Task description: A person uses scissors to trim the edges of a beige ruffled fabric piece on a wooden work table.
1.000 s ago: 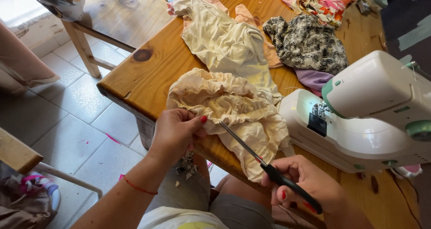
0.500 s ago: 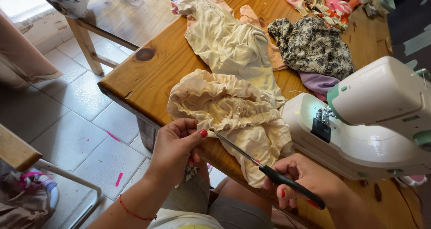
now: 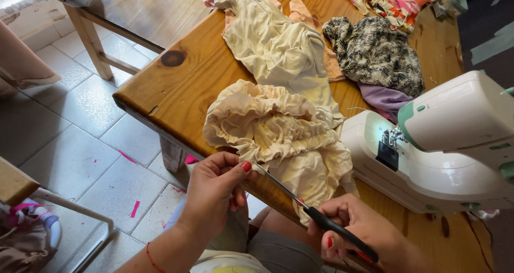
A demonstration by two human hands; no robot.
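Head view: I see my left hand (image 3: 214,190) pinching the near edge of the cream fabric (image 3: 278,136), which lies bunched on the table (image 3: 182,85) beside the sewing machine (image 3: 444,144). My right hand (image 3: 358,233) is closed around the scissors (image 3: 316,217), whose thin tip reaches toward the pinched hem
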